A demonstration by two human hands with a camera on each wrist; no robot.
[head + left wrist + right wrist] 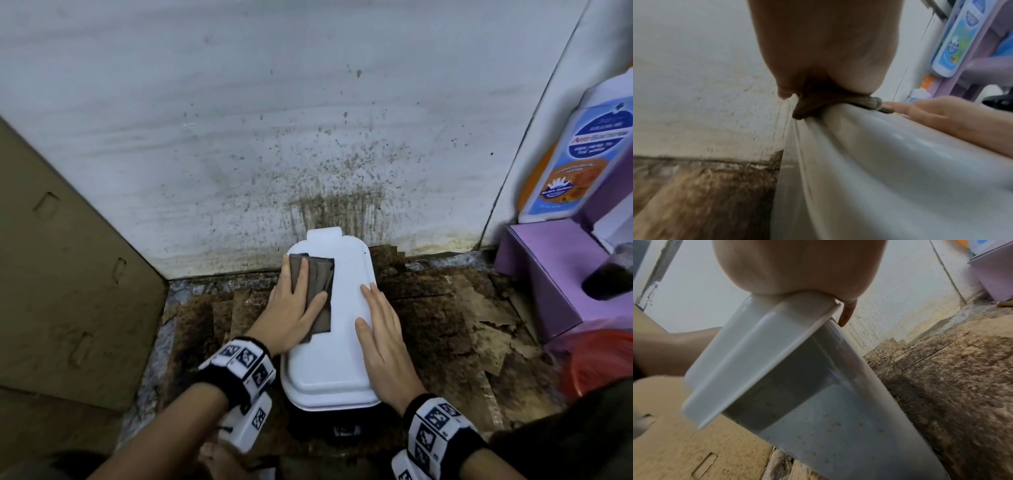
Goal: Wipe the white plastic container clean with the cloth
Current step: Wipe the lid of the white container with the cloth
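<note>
A white plastic container with its lid on stands on the dirty floor against the wall. A folded grey-brown cloth lies on the far left part of the lid. My left hand presses flat on the cloth with straight fingers. My right hand rests flat on the lid's right side, fingers straight. In the left wrist view the cloth bulges out under my palm at the lid's edge. The right wrist view shows my palm on the lid and specks on the container's side wall.
A stained white wall rises right behind the container. A cardboard sheet leans at the left. At the right stand a purple box, a white bottle with a blue label, a dark jar and an orange bag.
</note>
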